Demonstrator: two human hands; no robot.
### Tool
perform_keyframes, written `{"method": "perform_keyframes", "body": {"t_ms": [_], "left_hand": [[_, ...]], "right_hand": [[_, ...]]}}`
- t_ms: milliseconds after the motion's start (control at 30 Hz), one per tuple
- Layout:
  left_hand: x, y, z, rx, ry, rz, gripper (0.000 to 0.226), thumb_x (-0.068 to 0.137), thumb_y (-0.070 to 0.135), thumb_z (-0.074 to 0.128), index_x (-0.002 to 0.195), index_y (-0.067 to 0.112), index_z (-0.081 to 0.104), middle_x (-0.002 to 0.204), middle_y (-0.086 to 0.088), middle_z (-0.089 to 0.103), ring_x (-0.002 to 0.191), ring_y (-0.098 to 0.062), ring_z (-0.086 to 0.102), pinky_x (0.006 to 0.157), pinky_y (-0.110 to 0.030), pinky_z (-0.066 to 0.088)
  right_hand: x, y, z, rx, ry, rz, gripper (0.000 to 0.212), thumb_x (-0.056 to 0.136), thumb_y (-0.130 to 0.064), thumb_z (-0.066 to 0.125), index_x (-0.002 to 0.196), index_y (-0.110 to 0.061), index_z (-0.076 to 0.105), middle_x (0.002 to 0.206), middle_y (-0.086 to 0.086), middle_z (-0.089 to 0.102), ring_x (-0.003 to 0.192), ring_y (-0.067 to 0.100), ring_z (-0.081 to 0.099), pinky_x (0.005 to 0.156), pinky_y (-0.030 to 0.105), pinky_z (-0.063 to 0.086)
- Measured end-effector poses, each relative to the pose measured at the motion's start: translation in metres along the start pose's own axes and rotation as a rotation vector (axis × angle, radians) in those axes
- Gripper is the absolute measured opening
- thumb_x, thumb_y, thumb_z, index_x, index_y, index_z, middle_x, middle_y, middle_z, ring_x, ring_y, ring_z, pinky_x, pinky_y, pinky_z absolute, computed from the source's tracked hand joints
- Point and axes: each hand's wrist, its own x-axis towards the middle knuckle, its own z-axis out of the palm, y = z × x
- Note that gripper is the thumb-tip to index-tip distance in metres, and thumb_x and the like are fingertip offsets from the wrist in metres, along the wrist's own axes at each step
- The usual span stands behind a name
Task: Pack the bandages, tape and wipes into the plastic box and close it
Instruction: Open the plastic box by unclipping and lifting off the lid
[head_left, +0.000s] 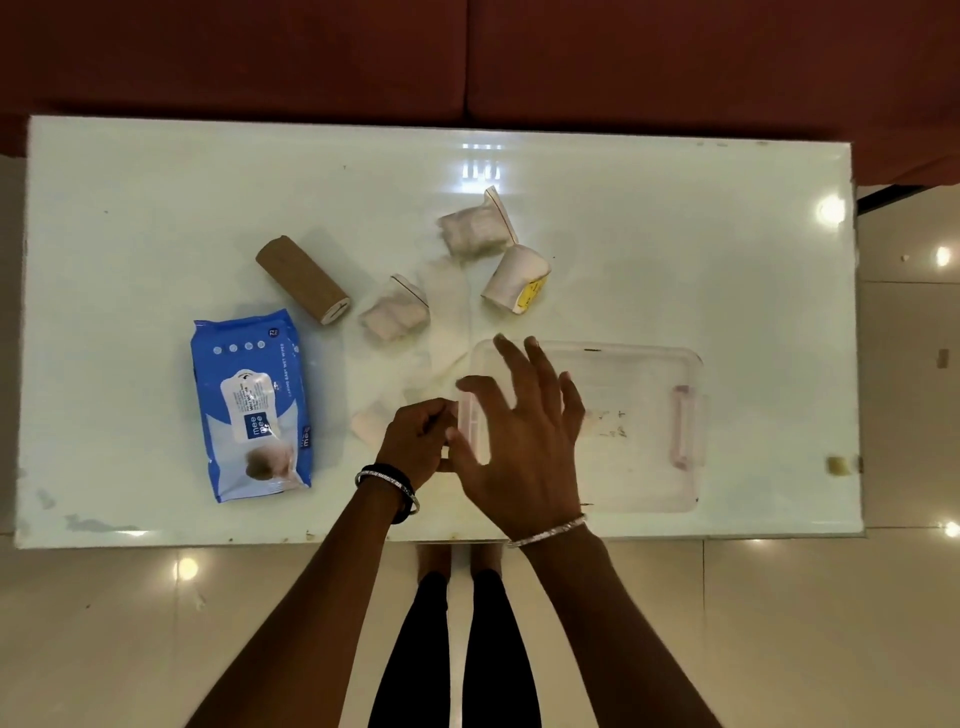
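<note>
A clear plastic box (644, 483) with its lid on and pink latches sits at the table's near right. My left hand (415, 441) is curled on the box's left latch (475, 423). My right hand (524, 447) hovers flat over the lid's left part, fingers spread, holding nothing. A blue wipes pack (252, 405) lies to the left. Behind it lies a brown bandage roll (301, 280). Two bagged white bandages (395, 314) (475, 228) and a white roll with a yellow label (517, 280) lie behind the box. A small white bandage (366, 423) rests just left of my left hand.
Everything lies on a white glossy table (675, 234) with its near edge just under my wrists. A dark red sofa (467, 57) runs along the far side. Tiled floor (779, 623) shows in front and to the right.
</note>
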Motion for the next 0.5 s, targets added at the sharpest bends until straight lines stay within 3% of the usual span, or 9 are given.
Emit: {"method": "perform_keyframes", "body": {"t_ms": [100, 167, 333, 500], "left_hand": [[0.003, 0.002, 0.001, -0.054, -0.040, -0.020, 0.021, 0.098, 0.013, 0.050, 0.090, 0.006, 0.068, 0.071, -0.003, 0.067, 0.063, -0.015, 0.066, 0.052, -0.025, 0.051], [0.005, 0.000, -0.001, -0.109, -0.071, -0.062, 0.022, 0.098, 0.015, 0.051, 0.103, 0.001, 0.067, 0.081, -0.009, 0.070, 0.069, -0.017, 0.070, 0.052, -0.030, 0.055], [0.009, -0.003, -0.002, -0.076, -0.075, -0.064, 0.023, 0.098, 0.019, 0.051, 0.100, 0.003, 0.067, 0.085, -0.013, 0.069, 0.073, -0.023, 0.068, 0.059, -0.037, 0.056], [0.010, -0.004, -0.001, -0.058, -0.054, -0.064, 0.021, 0.098, 0.018, 0.051, 0.093, 0.005, 0.068, 0.080, -0.009, 0.068, 0.066, -0.016, 0.066, 0.057, -0.034, 0.054]], "right_hand": [[0.008, 0.006, 0.009, -0.228, -0.222, -0.008, 0.066, 0.066, -0.051, 0.067, 0.128, -0.037, 0.050, 0.165, 0.005, 0.006, 0.151, 0.034, -0.008, 0.110, 0.071, 0.008], [0.014, 0.008, 0.011, -0.329, -0.310, -0.004, 0.081, 0.056, -0.061, 0.071, 0.130, -0.042, 0.044, 0.165, 0.006, -0.002, 0.149, 0.038, -0.014, 0.105, 0.077, 0.006], [0.030, 0.000, 0.006, -0.393, -0.378, 0.045, 0.089, 0.044, -0.070, 0.077, 0.121, -0.037, 0.048, 0.156, 0.009, 0.026, 0.147, 0.044, 0.010, 0.100, 0.081, 0.011], [0.035, -0.002, 0.004, -0.429, -0.358, 0.019, 0.085, 0.048, -0.066, 0.077, 0.120, -0.034, 0.048, 0.151, 0.011, 0.032, 0.141, 0.044, 0.020, 0.098, 0.080, 0.018]]}}
